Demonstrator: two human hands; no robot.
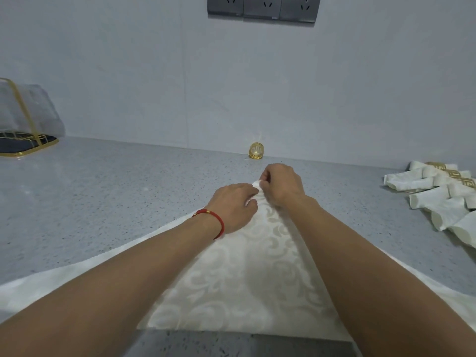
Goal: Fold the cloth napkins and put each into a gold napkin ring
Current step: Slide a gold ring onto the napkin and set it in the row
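On the speckled grey bench (103,191), a white damask napkin (244,279) lies spread as a triangle, its broad base toward the person and its point reaching away toward the wall. Both hands meet at that far point. The right hand (282,185) has its fingers curled and pinches the very tip of the cloth, lifting it slightly off the surface. The left hand (233,206), with a red cord bracelet (212,220) on its wrist, rests on the napkin just beside the right, its fingers bent down onto the fabric near the tip; whether it pinches the cloth or only presses it cannot be told. Beyond the hands, a single gold napkin ring (256,150) stands on the bench against the wall, apart from the cloth. At the right edge lies a group of rolled napkins (438,191) already in gold rings. At the far left stands a gold wire holder (23,130) with grey cloth in it. Grey wall sockets (262,7) are mounted above.
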